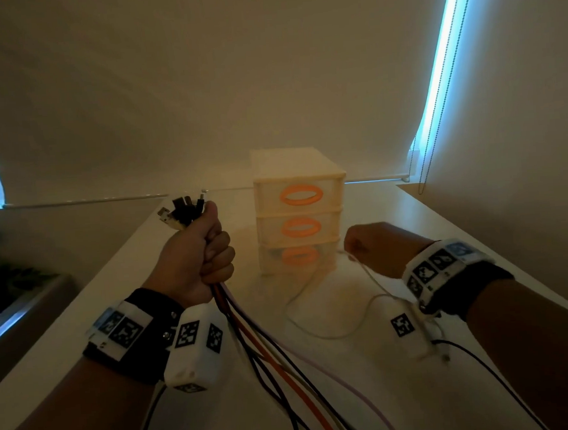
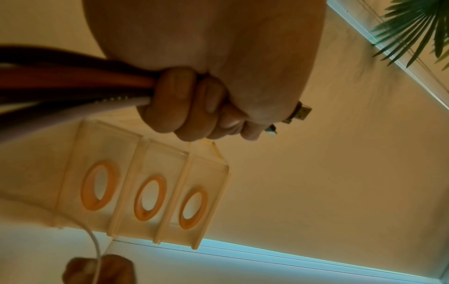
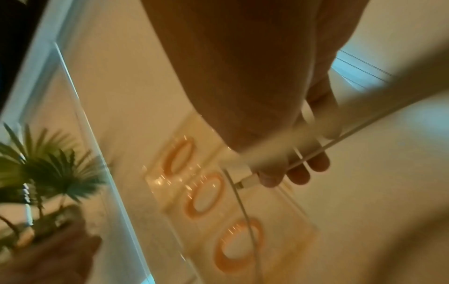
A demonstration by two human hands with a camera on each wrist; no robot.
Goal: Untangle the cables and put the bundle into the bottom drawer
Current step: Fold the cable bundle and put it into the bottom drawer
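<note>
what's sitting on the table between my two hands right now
In the head view, the three-drawer unit stands between the left hand and right hand, slightly farther back; the white cable loops across the table.

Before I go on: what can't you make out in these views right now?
- Far ends of the cable bundle: cut off by the head view's bottom edge.
- Contents of the bottom drawer: dim, hazy front.
- Right hand grip on the white cable: hidden in head view, motion-blurred in right wrist view.

The left hand point(image 1: 195, 253) is raised in a tight fist, thumb up, fingers point(image 2: 189, 115) curled round a bundle of cables point(image 1: 250, 333); the right hand point(image 1: 374, 249), held lower, pinches a white cable point(image 3: 252, 180) near its plug.
</note>
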